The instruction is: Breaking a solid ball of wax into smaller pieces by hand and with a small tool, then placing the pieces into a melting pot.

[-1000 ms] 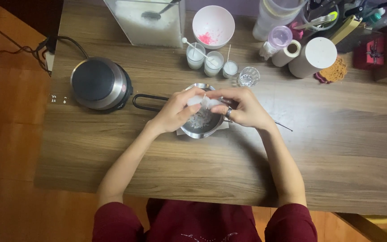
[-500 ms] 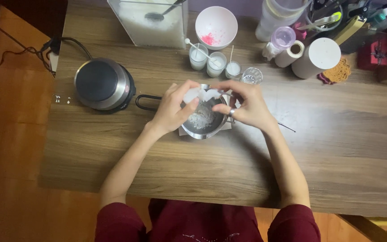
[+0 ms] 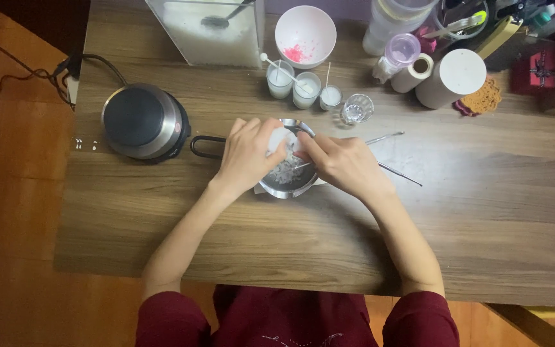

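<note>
Both hands meet over the steel melting pot (image 3: 288,177) at bench centre. The left hand (image 3: 246,154) and right hand (image 3: 340,164) each pinch a white wax lump (image 3: 284,139), breaking it; flakes already lie inside, the lump remains largely whole.

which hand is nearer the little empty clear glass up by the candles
Right. The right hand lies just below and slightly left of the clear glass; the left hand is farther left, over the metal pot.
</note>
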